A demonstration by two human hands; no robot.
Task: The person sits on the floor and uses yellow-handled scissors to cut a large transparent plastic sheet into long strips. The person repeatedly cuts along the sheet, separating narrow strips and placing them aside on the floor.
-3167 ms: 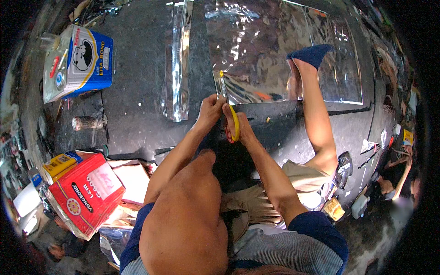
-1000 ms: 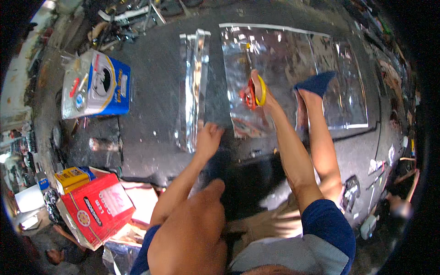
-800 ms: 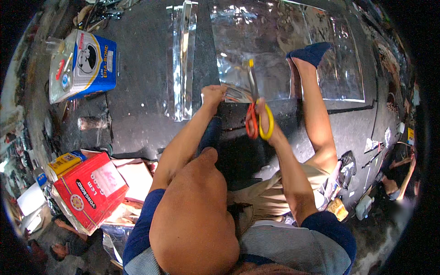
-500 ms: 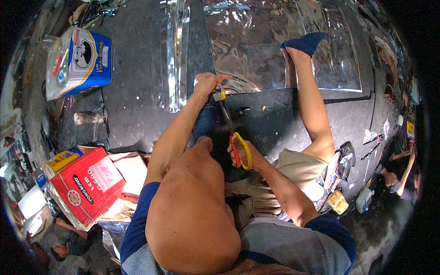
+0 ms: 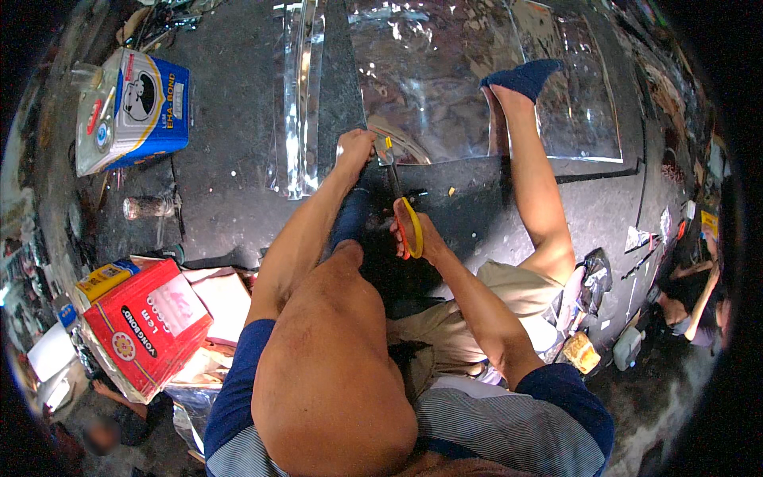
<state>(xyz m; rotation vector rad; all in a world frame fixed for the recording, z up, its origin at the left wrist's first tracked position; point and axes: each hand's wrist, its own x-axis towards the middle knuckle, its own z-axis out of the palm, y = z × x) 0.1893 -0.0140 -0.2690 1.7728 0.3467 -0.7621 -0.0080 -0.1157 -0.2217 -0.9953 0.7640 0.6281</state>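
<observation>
My right hand (image 5: 413,232) is closed round the yellow and red handles of a pair of large scissors (image 5: 396,181). The blades point away from me and reach the near left corner of a shiny, see-through or reflective sheet (image 5: 445,95). Beside the blade tips, my left hand (image 5: 355,147) pinches that corner of the sheet, fingers closed. A small yellow patch shows at the blades; I cannot make out what it is. Under my left forearm runs my own leg in a dark blue sock (image 5: 350,216). My other socked foot (image 5: 526,78) rests on the sheet.
Left of the sheet lie narrow shiny strips (image 5: 300,103). A blue and white can (image 5: 155,103), a clear jar or bottle (image 5: 149,207) and a red and yellow box (image 5: 143,326) stand at left. A sponge-like yellow block (image 5: 580,352) lies at right. Other people sit at the lower sides.
My right hand and the scissors have moved forward, the blades now further onto the sheet's corner. My left hand stays at that corner. The whole view has shifted slightly.
</observation>
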